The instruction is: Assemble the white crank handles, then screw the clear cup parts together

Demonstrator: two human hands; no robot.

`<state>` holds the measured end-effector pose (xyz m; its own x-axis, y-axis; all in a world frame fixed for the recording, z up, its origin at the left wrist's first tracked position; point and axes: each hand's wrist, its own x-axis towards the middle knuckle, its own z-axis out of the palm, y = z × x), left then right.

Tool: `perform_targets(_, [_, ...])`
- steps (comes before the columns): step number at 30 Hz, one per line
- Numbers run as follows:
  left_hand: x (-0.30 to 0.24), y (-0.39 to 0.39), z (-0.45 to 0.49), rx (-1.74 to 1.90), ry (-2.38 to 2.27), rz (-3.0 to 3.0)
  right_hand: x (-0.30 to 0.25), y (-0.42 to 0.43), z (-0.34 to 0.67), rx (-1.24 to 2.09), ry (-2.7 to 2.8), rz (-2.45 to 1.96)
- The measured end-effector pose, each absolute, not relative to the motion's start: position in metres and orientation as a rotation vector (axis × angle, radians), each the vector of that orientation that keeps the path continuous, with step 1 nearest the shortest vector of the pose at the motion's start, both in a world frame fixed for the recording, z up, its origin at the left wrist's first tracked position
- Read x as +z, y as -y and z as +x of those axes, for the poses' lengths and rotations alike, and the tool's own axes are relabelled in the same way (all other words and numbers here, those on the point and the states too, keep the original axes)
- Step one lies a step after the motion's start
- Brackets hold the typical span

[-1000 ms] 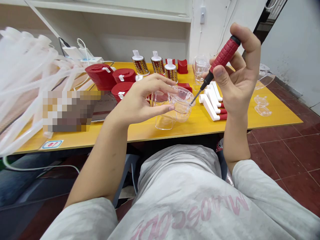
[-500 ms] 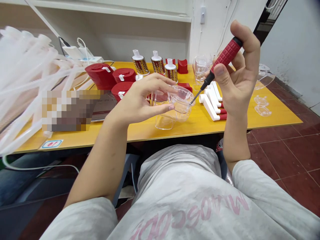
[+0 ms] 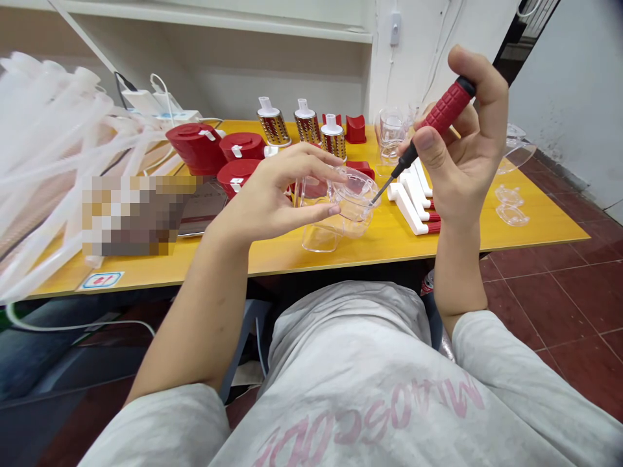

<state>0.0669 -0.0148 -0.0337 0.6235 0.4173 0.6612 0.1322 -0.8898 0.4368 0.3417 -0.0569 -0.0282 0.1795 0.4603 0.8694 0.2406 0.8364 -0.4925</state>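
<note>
My left hand (image 3: 277, 194) grips a clear plastic housing (image 3: 341, 207) and holds it just above the front of the yellow table (image 3: 292, 256). Thumb and fingers pinch the round open end of the housing. My right hand (image 3: 462, 155) is closed on a screwdriver with a red ribbed handle (image 3: 445, 110). Its black shaft slopes down to the left, and the tip touches the right rim of the clear housing.
Red lidded bowls (image 3: 199, 146), three metal grater drums (image 3: 304, 126), white and red handles (image 3: 413, 194) and clear plastic parts (image 3: 511, 207) lie on the table. A bundle of white tubes (image 3: 53, 149) juts in from the left. A wall shelf stands behind, red tiled floor to the right.
My right hand's fingers have shifted slightly round the screwdriver handle, turning it. The left hand and the clear housing have stayed put.
</note>
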Motion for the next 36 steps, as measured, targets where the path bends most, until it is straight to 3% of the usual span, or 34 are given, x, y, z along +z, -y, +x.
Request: perform_targets(36, [-0.036,0.011,0.065,1.171,-0.441,2.510,-0.028,0.057,0.350,0.321,1.490,-0.477])
